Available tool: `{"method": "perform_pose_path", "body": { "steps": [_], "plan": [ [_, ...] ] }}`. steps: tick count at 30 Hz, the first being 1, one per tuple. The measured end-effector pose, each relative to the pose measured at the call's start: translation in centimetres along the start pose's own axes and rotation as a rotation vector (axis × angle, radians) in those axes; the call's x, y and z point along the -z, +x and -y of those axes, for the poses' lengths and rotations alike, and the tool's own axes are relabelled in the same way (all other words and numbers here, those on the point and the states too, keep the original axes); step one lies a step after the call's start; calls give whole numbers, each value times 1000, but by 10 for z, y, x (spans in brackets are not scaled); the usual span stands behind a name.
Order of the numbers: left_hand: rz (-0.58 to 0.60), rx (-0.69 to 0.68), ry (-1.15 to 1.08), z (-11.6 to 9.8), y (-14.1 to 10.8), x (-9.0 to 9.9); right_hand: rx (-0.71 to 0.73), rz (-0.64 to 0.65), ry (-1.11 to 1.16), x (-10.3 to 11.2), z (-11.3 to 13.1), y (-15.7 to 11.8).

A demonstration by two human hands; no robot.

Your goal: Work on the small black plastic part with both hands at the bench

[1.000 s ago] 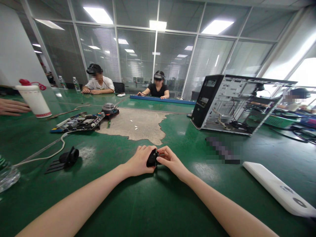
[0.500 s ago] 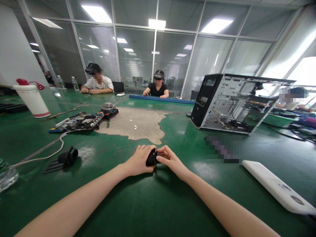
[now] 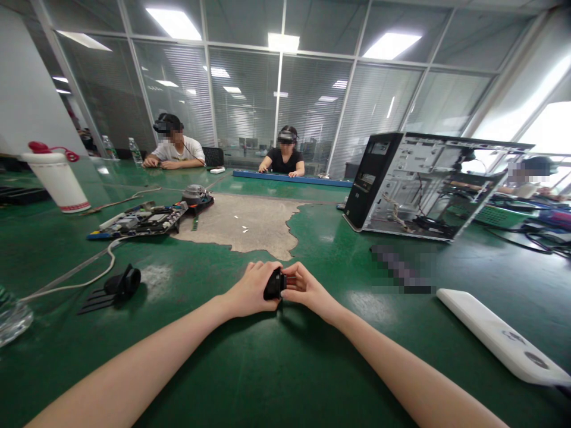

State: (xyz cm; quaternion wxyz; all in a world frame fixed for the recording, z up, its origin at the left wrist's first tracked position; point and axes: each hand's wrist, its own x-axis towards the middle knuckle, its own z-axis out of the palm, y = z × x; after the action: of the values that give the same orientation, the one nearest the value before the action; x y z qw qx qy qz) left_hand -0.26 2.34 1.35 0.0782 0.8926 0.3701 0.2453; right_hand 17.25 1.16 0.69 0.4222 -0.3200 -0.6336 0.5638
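A small black object (image 3: 272, 285) is held just above the green table (image 3: 250, 368), in the middle of the view. My left hand (image 3: 254, 289) is wrapped round its left side, with the thumb below and the fingers over the top. At its right end, the bent fingers and thumb of my right hand (image 3: 304, 288) close on the edge of the same object. Beyond the hands lies a bare, ragged beige patch (image 3: 250, 223) of the table top, with small white scraps on it.
On the left are a circuit board (image 3: 143, 221), a black bracket-like part (image 3: 118, 284), a cable and a white cup (image 3: 57, 181). An open computer case (image 3: 379, 181) and a white power bank (image 3: 499, 336) are on the right. Two people sit across the table.
The thumb and fingers of my right hand have shifted slightly on the right end of the black object. My left hand keeps its hold.
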Motion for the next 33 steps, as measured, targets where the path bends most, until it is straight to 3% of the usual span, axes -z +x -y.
{"method": "perform_pose_path", "body": {
  "steps": [10,17,23,33],
  "plan": [
    [-10,-12,7,2,0,-2,-17,-81,-42,-1,-2,2],
    [2,0,15,2,-1,-2,18,-2,-8,2,-3,0],
    [-11,-11,12,1,-1,0,9,-82,-6,-1,-3,0],
    [-9,-13,4,1,0,0,6,-66,-64,2,-9,3]
  ]
}}
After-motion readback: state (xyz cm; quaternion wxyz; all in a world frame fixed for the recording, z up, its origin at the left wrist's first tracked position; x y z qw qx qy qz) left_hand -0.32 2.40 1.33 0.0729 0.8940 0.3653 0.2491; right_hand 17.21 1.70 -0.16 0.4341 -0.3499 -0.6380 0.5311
